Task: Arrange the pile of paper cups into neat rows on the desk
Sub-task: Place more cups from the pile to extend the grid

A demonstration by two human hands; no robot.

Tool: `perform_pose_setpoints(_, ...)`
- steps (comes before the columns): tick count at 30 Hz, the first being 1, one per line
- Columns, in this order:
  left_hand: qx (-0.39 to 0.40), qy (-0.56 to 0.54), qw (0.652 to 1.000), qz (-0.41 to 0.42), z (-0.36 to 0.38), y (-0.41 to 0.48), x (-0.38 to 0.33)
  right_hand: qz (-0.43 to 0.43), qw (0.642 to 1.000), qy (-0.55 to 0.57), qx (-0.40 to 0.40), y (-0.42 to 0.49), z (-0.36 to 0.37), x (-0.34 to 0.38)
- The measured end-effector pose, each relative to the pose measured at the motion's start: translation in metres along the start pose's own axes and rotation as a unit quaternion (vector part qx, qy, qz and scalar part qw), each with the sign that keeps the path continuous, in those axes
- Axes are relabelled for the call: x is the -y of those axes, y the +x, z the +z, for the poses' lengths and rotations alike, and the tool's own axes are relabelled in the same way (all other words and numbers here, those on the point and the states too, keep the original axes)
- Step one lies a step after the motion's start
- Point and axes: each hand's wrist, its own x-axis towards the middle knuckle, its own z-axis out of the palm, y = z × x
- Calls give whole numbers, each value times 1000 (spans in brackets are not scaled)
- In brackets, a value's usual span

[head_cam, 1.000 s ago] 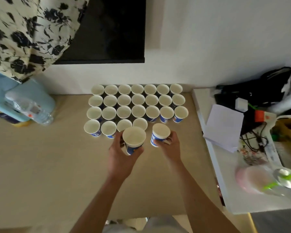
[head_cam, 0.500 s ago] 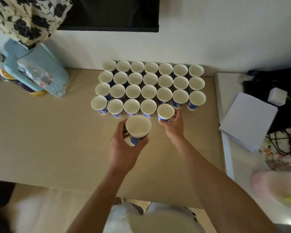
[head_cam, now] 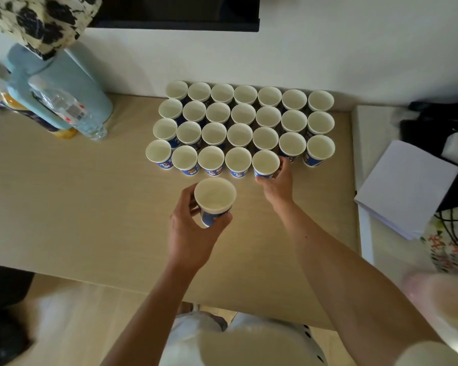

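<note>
Several white paper cups with blue printed sides stand upright in rows (head_cam: 242, 114) at the back of the beige desk (head_cam: 90, 202), against the wall. My right hand (head_cam: 276, 182) holds a cup (head_cam: 265, 163) standing at the right end of the front row, next to its neighbours. My left hand (head_cam: 189, 228) grips another cup (head_cam: 214, 198), or a short stack, lifted above the desk in front of the rows. The cup's open mouth faces up.
A light blue jug (head_cam: 61, 83) and a clear water bottle (head_cam: 69, 112) sit at the desk's back left. A white side table (head_cam: 365, 225) on the right carries a stack of white paper (head_cam: 405, 186), a black bag and cables. A dark screen (head_cam: 175, 11) hangs on the wall.
My right hand has carried its cup forward and set it into the front row beside the fourth cup. My left hand stays lifted with its cup. The camera view tilted downward.
</note>
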Motion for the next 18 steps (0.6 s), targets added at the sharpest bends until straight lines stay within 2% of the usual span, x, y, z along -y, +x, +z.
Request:
perform_pose_setpoints(8,7,2,1000,-1,6,6,-1,17,1000,14,16,-4,-5,-9)
perform_pose_setpoints(11,12,-3,1000,-2,11,11,-4,10,1000,-9,-10,-21,-15,-14)
perform_pose_setpoints(15,22,-10,1000,6,20,20,-9,-94,994,-47,-41,-54,-29,0)
perform_pose_setpoints(18,27,-8,999,16,26,27,-13,-127,991,-24,35,-71,-40,30)
